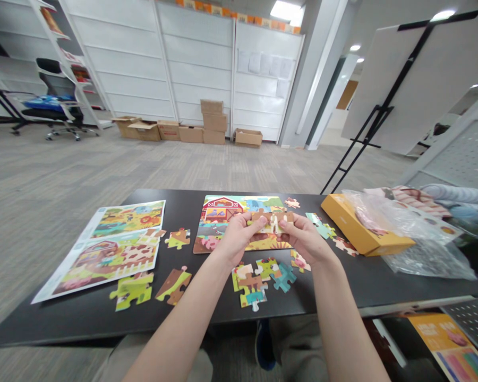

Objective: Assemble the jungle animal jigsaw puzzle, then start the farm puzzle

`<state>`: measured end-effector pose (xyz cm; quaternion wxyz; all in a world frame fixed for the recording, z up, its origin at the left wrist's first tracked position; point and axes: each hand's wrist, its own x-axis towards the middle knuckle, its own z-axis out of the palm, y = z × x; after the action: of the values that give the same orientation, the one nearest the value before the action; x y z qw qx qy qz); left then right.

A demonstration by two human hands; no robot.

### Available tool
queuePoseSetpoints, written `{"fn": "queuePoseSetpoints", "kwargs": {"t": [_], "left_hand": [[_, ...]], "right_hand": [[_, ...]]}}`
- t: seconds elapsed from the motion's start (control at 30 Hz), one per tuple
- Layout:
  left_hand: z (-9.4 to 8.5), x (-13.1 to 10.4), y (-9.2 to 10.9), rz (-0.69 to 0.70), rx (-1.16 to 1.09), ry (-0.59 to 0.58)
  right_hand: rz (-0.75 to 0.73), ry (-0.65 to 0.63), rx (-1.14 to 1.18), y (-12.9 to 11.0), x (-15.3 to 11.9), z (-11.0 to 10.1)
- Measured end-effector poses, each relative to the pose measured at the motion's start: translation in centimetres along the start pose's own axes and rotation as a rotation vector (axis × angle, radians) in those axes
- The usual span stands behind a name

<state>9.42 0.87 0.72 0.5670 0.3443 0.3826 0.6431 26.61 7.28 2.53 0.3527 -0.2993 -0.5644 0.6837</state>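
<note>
Both hands meet above the middle of the black table, holding joined puzzle pieces (274, 223) with brown and white parts. My left hand (239, 236) pinches their left end between thumb and fingers; my right hand (305, 237) grips the right end. Behind and below them lies a farm picture board (219, 215) with a red barn, partly covered by my hands. Nearer me is a cluster of loose pieces (253, 286), with a teal piece (283, 277) at its right. A pink-faced piece (300, 261) sits below my right hand.
On the left, a printed picture sheet (115, 244) has a green piece (132, 291) at its lower edge and other pieces to its right. A yellow box (358, 228) and clear plastic bags (430, 262) occupy the right side. The table's front edge runs close to my legs.
</note>
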Motion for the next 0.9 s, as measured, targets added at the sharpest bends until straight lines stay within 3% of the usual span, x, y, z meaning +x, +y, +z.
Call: {"fn": "queuePoseSetpoints", "kwargs": {"t": [0.2,0.37,0.6,0.9], "left_hand": [[-0.1,0.0,0.4,0.001,0.003,0.035],[0.1,-0.1,0.3,0.012,0.038,0.035],[0.2,-0.1,0.1,0.047,0.107,0.053],[0.4,-0.2,0.4,0.083,0.145,0.085]], "right_hand": [[-0.056,0.067,-0.026,-0.4,-0.3,-0.6],[-0.077,0.045,-0.092,0.3,0.0,-0.7],[-0.078,0.086,-0.250,0.9,0.5,-0.3],[-0.128,0.132,-0.286,1.0,0.5,0.1]]}}
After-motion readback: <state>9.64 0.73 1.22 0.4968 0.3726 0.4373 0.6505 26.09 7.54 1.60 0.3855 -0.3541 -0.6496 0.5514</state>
